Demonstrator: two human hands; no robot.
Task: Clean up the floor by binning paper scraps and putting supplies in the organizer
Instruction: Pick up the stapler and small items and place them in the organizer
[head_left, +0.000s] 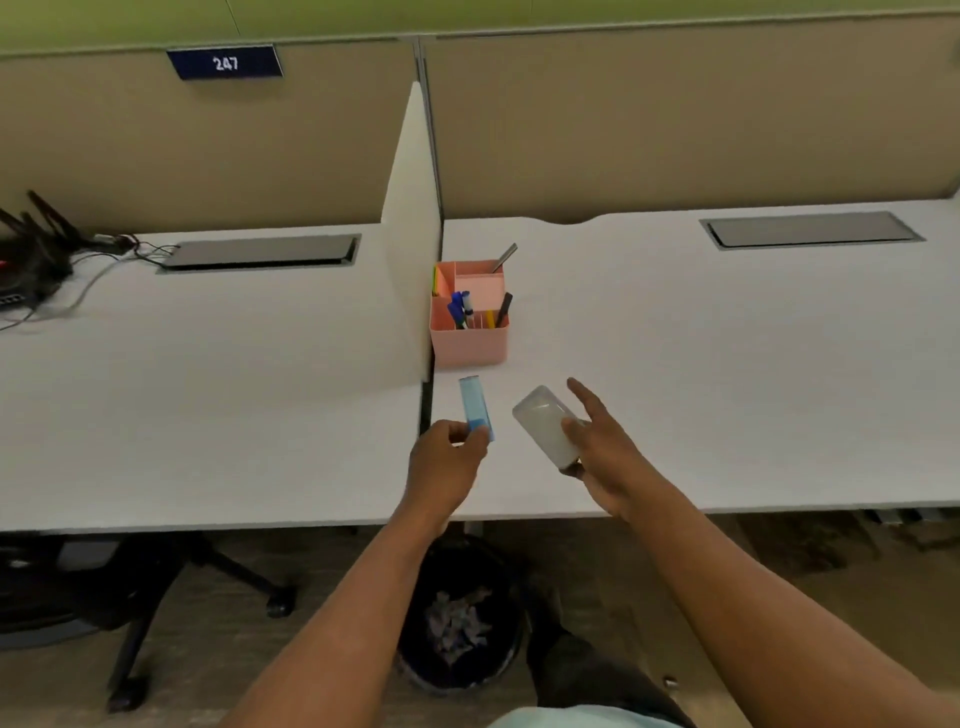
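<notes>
At the centre of the frame my left hand (448, 456) pinches a small blue box (475, 408), while my right hand (597, 441) holds a tilted whitish bottle (545, 423) (index finger straight). Just above them the pink organizer (469, 343) stands on the white desk (727, 364); at the bottom centre, a black bin (410, 660) holds paper scraps (457, 623)
</notes>
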